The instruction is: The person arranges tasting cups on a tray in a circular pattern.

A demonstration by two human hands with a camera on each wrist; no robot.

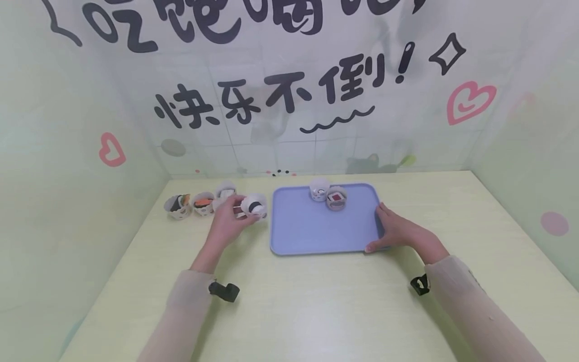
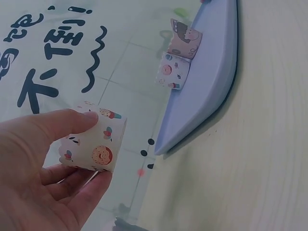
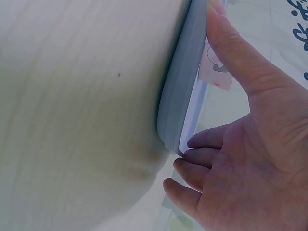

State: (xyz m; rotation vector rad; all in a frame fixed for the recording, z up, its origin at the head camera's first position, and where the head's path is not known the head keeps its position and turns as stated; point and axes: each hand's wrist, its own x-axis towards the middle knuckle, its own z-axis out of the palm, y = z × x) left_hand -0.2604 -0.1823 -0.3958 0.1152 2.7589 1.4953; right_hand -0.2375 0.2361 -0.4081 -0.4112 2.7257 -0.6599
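The left hand (image 1: 228, 221) pinches a white paper cup (image 1: 255, 206) between the thumb and the fingers, holding it above the bench (image 1: 307, 301) just beside the left end of a blue rectangular tray (image 1: 325, 231). A black-and-white piece shows in the mouth of this cup, and the left wrist view gives its printed side, with a doughnut among small coloured motifs. The right hand (image 1: 400, 231) is spread at the tray's right end, its thumb at the near right corner and its fingertips by the short side; the right wrist view shows the thumb on the rim and the other fingers loosely bent.

Near the tray's far edge stand two more cups, side by side and touching: a white patterned cup (image 1: 319, 193) and, on its right, a pinkish cup (image 1: 336, 202) holding a white piece with a dark red centre. To the left of the left hand, on the bench, are a cup with a black-and-orange piece (image 1: 178, 207), a cup with an orange piece (image 1: 203, 204) and a cup with a white piece (image 1: 226, 191), this last partly hidden by the hand. Behind the bench, a pale wall bears black Chinese lettering (image 1: 185, 106) and a pink heart (image 1: 471, 103)
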